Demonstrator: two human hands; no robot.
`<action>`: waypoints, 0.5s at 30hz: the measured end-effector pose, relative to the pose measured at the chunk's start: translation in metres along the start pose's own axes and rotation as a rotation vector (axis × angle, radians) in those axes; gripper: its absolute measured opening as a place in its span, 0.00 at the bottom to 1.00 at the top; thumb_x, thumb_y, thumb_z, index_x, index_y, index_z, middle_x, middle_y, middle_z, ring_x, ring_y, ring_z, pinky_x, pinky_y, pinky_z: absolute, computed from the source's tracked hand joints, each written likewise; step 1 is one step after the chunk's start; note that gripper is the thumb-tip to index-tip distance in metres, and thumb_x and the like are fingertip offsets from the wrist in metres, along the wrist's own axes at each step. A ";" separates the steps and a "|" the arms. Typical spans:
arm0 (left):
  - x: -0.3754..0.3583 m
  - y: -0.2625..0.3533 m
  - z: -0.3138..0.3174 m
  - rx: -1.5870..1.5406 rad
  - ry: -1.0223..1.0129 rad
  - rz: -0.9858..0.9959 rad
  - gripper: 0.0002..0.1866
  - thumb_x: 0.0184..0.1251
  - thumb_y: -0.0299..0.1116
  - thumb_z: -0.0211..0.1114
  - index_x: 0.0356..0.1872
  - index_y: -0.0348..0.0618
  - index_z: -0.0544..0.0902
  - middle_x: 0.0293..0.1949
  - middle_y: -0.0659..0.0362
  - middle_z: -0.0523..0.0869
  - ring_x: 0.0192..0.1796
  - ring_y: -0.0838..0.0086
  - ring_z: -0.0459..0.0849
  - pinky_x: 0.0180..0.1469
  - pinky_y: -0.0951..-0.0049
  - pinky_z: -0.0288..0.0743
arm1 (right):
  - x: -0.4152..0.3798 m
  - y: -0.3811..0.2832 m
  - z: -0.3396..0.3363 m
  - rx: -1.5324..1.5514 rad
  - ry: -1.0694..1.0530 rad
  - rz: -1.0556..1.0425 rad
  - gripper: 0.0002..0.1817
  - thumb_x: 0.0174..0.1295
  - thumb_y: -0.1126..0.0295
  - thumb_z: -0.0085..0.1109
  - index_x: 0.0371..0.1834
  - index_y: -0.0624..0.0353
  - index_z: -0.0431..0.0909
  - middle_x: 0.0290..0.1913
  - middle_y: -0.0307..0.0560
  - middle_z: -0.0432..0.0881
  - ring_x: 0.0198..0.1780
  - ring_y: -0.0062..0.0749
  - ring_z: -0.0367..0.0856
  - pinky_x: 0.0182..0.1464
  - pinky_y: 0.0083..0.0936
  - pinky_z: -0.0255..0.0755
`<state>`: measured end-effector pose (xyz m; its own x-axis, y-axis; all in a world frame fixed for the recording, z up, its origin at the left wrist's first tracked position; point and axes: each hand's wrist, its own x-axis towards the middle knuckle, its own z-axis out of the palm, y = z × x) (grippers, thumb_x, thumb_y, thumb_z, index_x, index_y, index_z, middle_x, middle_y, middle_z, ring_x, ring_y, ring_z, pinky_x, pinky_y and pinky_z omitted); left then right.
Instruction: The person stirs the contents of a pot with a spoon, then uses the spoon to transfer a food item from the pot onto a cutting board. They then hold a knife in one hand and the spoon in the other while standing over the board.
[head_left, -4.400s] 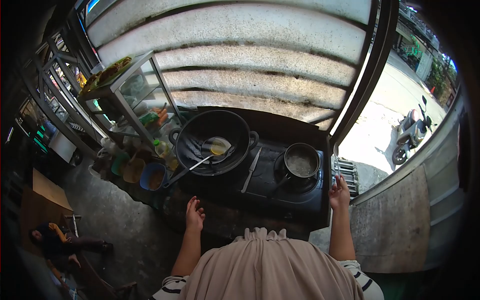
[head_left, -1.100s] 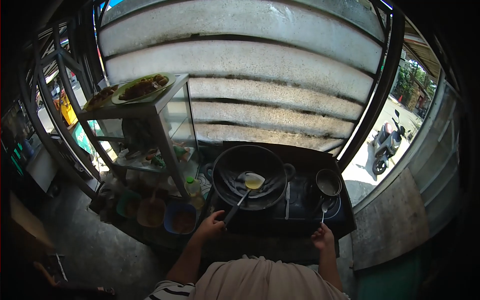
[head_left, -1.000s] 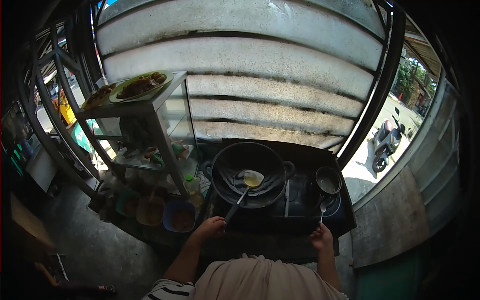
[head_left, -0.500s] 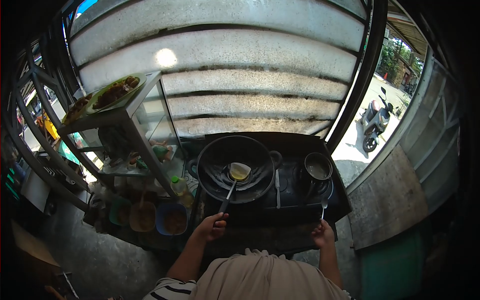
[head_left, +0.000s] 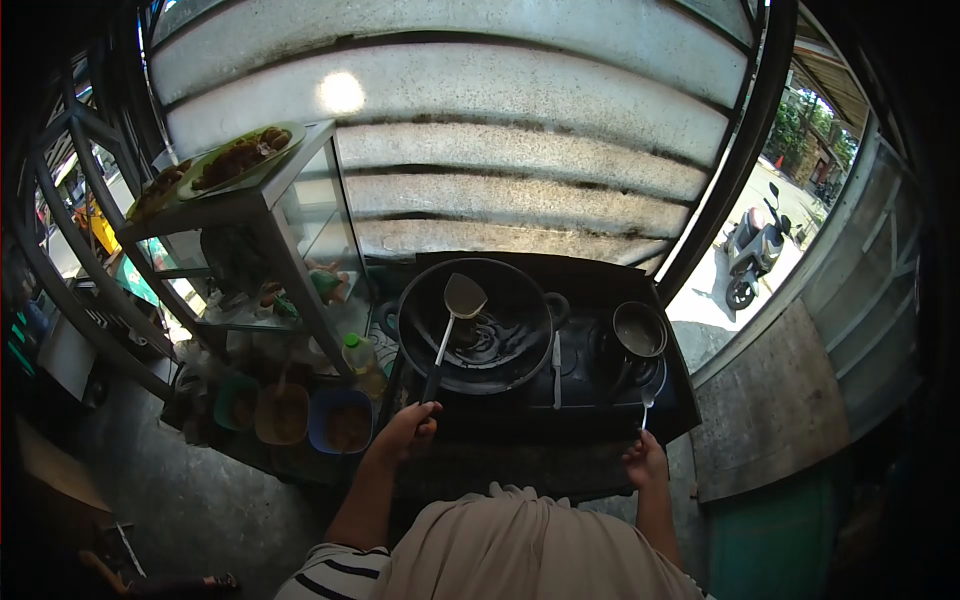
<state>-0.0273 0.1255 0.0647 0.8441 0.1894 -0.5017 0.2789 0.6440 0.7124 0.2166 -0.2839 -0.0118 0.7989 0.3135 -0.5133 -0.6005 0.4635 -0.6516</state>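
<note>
My left hand (head_left: 408,430) is closed around the black handle of a metal spatula (head_left: 466,296). Its wide blade is held over the black wok (head_left: 520,376), above dark, rippled oil (head_left: 484,345) at the bottom. My right hand (head_left: 646,459) pinches the thin handle of a spoon (head_left: 649,398), its bowl end pointing away from me near the stove's front right. A knife (head_left: 557,372) lies on the stove (head_left: 585,398) between the wok and a small pot (head_left: 638,331).
Left of the stove stand a green-capped bottle (head_left: 368,374), a blue tub (head_left: 316,440) and an orange tub (head_left: 283,425). A glass display case (head_left: 300,215) rises behind them, with a plate of food (head_left: 240,160) on top. Corrugated panels (head_left: 520,165) close off the back.
My left hand has raised the spatula and drawn it left; its blade held yellowish oil before and now appears drained. My right hand still holds the spoon in nearly the same place.
</note>
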 end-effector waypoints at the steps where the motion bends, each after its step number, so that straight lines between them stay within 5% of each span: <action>1: -0.003 0.001 0.001 -0.001 0.003 0.004 0.11 0.71 0.42 0.50 0.45 0.48 0.69 0.16 0.70 0.63 0.11 0.86 0.56 0.12 0.83 0.48 | 0.001 0.000 0.003 -0.004 -0.001 0.003 0.02 0.63 0.64 0.55 0.35 0.47 0.76 0.19 0.30 0.70 0.20 0.20 0.66 0.29 0.26 0.63; 15: -0.013 0.002 -0.014 0.234 0.087 0.067 0.15 0.69 0.44 0.50 0.47 0.45 0.71 0.18 0.70 0.66 0.17 0.86 0.60 0.18 0.82 0.53 | 0.009 0.001 0.025 -0.039 -0.036 0.033 0.03 0.65 0.64 0.53 0.38 0.47 0.74 0.19 0.30 0.70 0.20 0.20 0.67 0.29 0.26 0.64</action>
<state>-0.0437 0.1344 0.0659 0.8248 0.2952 -0.4823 0.3303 0.4408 0.8346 0.2239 -0.2602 -0.0028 0.7791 0.3581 -0.5146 -0.6267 0.4202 -0.6563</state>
